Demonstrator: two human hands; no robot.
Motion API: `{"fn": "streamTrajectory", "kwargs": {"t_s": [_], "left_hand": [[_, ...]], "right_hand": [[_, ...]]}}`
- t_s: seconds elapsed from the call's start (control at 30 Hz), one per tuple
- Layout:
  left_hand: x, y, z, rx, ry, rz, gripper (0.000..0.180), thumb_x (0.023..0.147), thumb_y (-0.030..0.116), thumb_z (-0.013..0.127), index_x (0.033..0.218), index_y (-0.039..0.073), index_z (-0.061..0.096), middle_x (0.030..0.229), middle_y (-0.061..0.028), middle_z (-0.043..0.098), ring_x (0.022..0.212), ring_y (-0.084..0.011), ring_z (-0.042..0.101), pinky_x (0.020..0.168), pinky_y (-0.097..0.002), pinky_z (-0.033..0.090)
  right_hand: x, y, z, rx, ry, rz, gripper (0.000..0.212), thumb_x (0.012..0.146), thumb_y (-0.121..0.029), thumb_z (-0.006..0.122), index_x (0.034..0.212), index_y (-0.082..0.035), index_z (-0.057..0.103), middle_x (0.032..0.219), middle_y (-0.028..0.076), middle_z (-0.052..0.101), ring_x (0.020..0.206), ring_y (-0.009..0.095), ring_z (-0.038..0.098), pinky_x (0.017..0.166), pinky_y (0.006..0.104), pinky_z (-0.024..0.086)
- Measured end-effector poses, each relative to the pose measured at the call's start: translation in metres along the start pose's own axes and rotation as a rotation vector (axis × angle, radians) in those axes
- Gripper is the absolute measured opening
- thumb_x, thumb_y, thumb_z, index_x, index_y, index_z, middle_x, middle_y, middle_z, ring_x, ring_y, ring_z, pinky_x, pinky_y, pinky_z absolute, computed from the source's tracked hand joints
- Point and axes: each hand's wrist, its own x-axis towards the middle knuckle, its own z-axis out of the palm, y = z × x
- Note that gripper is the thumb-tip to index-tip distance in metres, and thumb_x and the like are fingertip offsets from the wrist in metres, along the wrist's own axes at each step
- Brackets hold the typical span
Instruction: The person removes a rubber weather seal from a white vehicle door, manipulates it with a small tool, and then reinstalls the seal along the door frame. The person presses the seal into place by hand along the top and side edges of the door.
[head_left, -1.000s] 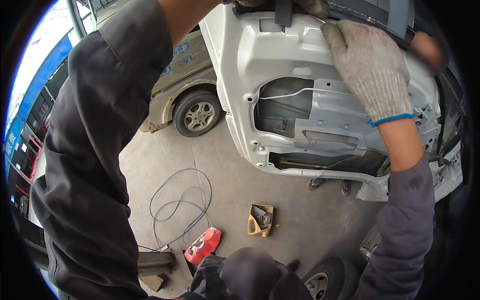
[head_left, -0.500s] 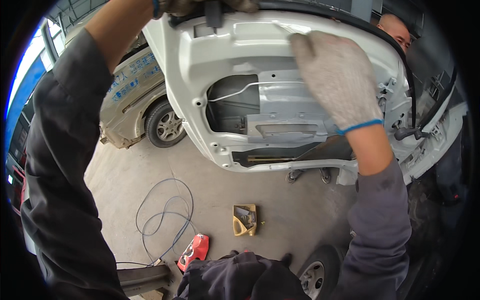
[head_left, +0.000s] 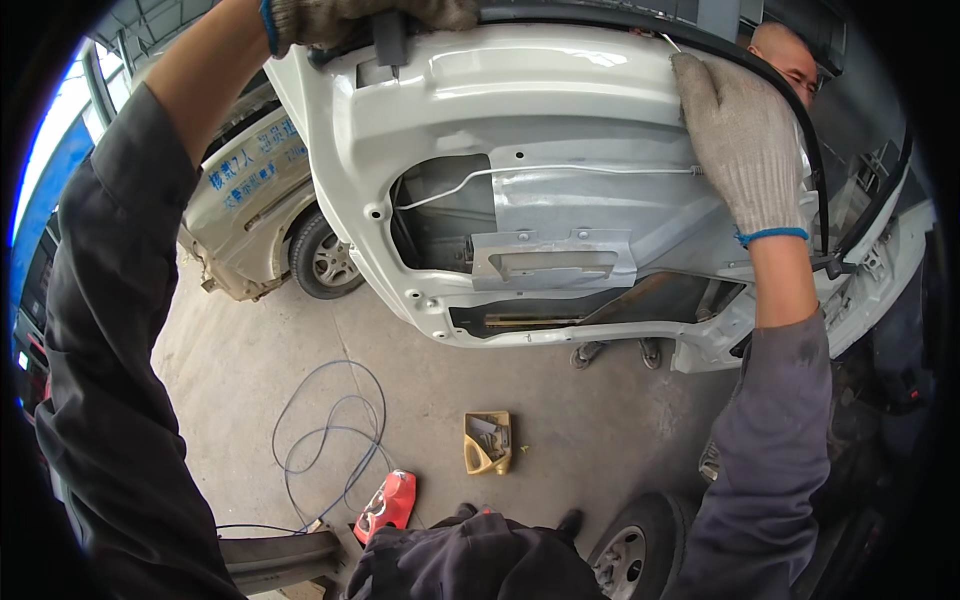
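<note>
A white vehicle door (head_left: 540, 95), stripped of its inner trim, stands in front of me with its openings and a thin rod showing. Along its top edge runs a black rubber strip (head_left: 570, 14). My gloved left hand (head_left: 370, 15) is closed over that edge at the upper left, beside a black block (head_left: 389, 40); the picture's top cuts off part of it. At the upper right, my gloved right hand (head_left: 745, 140) is closed against the door just below the strip. A thin pale tip (head_left: 671, 42) sticks out by its fingers; the rest is hidden.
Another person (head_left: 785, 55) is behind the door at the right. A beige damaged vehicle (head_left: 240, 220) stands at the left. On the floor lie a coiled hose (head_left: 330, 428), a red lamp (head_left: 388, 503) and a cut-open yellow jug (head_left: 487, 460) with metal parts. A wheel (head_left: 640, 550) is lower right.
My right hand has moved right along the door, uncovering more of the rod, and the pale tip went with it. My left hand and the door sit slightly further left in view.
</note>
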Motion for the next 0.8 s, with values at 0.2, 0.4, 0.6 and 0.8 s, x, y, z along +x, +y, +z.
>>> {"fn": "streamTrajectory", "kwargs": {"t_s": [0.2,0.4,0.6,0.8], "left_hand": [[-0.004,0.005,0.000,0.135,0.026,-0.014,0.028,0.092,0.010,0.073,0.117,0.000,0.069,0.091,-0.0038,0.071,0.072,-0.0104,0.065,0.062,-0.0233,0.055],[-0.009,0.008,0.002,0.172,0.027,-0.023,0.030,0.092,0.011,0.072,0.118,-0.001,0.067,0.090,-0.0032,0.070,0.072,-0.0100,0.064,0.060,-0.0229,0.053],[0.023,-0.001,-0.006,0.047,-0.120,0.055,0.024,0.093,0.009,0.071,0.114,-0.001,0.067,0.091,-0.0042,0.069,0.077,-0.0112,0.066,0.061,-0.0221,0.055],[0.025,0.029,0.003,0.381,-0.117,0.050,0.028,0.090,0.020,0.080,0.109,0.003,0.069,0.095,-0.0036,0.073,0.089,-0.0148,0.066,0.082,-0.0295,0.054]], "right_hand": [[0.001,0.012,0.000,0.038,0.034,-0.063,0.049,0.101,-0.045,0.052,0.095,-0.001,0.072,0.080,0.020,0.066,0.077,0.040,0.064,0.076,0.0477,0.051],[0.002,0.005,-0.002,-0.005,-0.029,-0.071,0.053,0.102,-0.048,0.048,0.099,-0.002,0.073,0.082,0.020,0.068,0.082,0.040,0.066,0.079,0.0471,0.051],[0.005,0.014,-0.001,-0.052,-0.028,-0.095,0.052,0.102,-0.049,0.046,0.113,-0.006,0.073,0.093,0.021,0.071,0.093,0.043,0.068,0.085,0.0489,0.052],[0.013,-0.002,-0.005,-0.048,-0.134,-0.064,0.051,0.103,-0.048,0.044,0.120,-0.009,0.072,0.103,0.022,0.072,0.100,0.043,0.068,0.090,0.0486,0.053]]}}
